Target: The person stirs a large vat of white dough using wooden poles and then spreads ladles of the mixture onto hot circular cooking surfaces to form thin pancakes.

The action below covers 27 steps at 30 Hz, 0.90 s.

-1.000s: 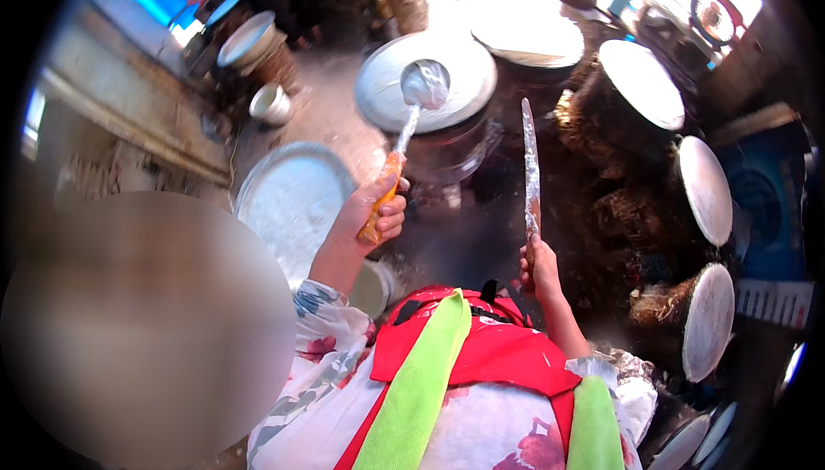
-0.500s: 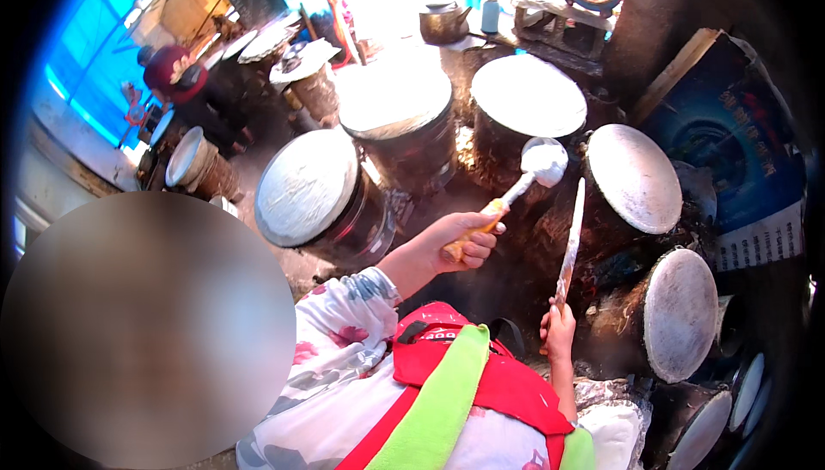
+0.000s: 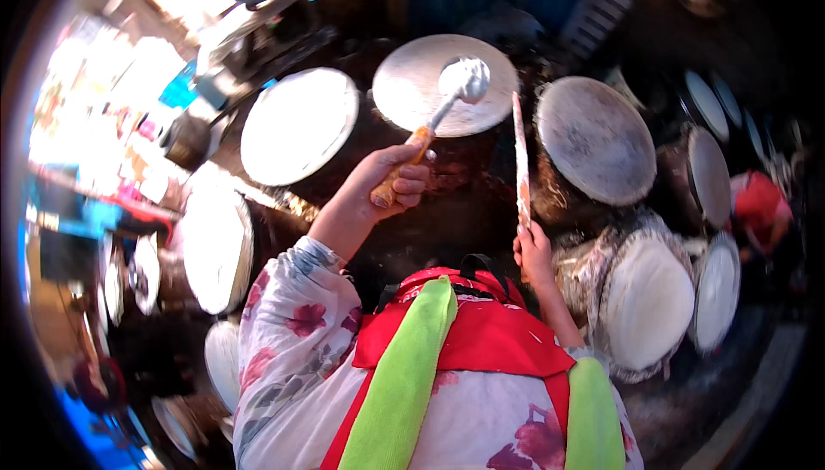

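Plainly, both hands are occupied. By the left hand (image 3: 397, 180), a ladle (image 3: 443, 112) is gripped around its orange handle, the fingers being wrapped closely about it. White, pasty stuff (image 3: 468, 79) is carried in the bowl of the ladle, which is seen against a pale round plate (image 3: 404, 88) at the upper middle; whether that plate is touched by it cannot be told. By the right hand (image 3: 534, 251), a long flat stick (image 3: 522, 156) is clasped near its lower end, with the fingers closed round it. The stick is held almost upright (its blade is smeared with white), and its tip is seen just beside the right edge of the pale plate.

To the right of the stick, a greyish, speckled round plate (image 3: 597, 139) is seen, and below that a white round surface (image 3: 649, 302) is ringed by a crumpled rim. On the left, a bright white disc (image 3: 301, 126) is set near the pale plate. A red apron (image 3: 473, 345) is worn over a flowered garment (image 3: 296, 332), with a green cloth (image 3: 404, 375) draped down the front.
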Motion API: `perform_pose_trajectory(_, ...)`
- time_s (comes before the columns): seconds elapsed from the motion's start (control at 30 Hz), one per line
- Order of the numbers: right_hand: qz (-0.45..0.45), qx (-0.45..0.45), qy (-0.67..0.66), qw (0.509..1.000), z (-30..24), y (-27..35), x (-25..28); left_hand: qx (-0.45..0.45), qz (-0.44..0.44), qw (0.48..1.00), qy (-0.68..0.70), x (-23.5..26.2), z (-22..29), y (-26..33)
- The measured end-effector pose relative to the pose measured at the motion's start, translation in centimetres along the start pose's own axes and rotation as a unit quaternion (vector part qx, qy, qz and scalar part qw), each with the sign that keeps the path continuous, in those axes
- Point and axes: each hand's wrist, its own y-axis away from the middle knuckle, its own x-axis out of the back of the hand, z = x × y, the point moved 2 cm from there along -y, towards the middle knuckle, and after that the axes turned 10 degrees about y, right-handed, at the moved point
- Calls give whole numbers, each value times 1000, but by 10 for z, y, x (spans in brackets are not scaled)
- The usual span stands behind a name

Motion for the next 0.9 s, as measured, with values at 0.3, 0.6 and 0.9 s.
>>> perform_pose_trajectory(0.3,251,-50,-90,962,9,16,50,160,35,975,-149,-63,20,-120)
perform_pose_trajectory(0.6,368,-111,-43,922,30,-7,141,236,-14,920,-312,-109,-74,-274)
perform_pose_trajectory(0.9,433,-128,169,876,28,-31,164,-27,-17,672,-740,-59,-159,-387)
